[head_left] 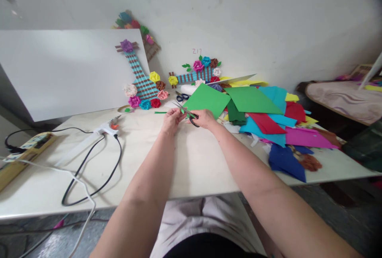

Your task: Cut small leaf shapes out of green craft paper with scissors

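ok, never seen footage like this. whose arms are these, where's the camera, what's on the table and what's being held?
No machine here: a person works with two bare hands, filmed by one camera worn on their head, looking forward and down. The right hand holds scissors with black handles. The left hand pinches what looks like a small green paper piece at the blades. On the pale table lie a glue gun with its cable and a pile of coloured paper sheets. A guitar shape decorated with paper flowers stands at the back.
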The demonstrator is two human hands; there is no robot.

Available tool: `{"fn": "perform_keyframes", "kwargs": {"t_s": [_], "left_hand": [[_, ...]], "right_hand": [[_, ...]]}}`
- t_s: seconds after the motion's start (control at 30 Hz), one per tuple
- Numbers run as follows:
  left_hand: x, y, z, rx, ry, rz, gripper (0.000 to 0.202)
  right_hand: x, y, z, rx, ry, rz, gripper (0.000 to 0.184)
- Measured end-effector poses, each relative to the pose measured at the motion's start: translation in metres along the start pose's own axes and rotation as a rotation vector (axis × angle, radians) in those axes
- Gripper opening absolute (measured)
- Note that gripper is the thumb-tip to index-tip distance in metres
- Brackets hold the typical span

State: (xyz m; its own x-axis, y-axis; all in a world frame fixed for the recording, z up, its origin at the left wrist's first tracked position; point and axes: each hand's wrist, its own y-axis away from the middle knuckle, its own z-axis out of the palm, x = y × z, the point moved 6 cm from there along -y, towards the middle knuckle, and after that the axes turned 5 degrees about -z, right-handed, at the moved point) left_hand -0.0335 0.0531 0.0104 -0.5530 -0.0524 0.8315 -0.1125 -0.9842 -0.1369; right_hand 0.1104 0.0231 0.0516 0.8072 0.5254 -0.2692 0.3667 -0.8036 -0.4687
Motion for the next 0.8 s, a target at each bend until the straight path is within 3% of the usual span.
{"fn": "perform_keyframes", "kwargs": {"t_s": [0.47, 0.8], "left_hand": [[0.001, 0.0003, 0.0041, -0.08, -0.055, 0.02, 0.029], [0.0027, 0.0017, 0.0062, -0.075, -0.082, 0.018, 0.026]], "right_hand": [[-0.0004, 0.0028, -0.0045, 0.002, -0.006, 0.009, 0.036], [0.0031, 0.0014, -0.0021, 0.005, 0.012, 0.013, 0.033]]}}
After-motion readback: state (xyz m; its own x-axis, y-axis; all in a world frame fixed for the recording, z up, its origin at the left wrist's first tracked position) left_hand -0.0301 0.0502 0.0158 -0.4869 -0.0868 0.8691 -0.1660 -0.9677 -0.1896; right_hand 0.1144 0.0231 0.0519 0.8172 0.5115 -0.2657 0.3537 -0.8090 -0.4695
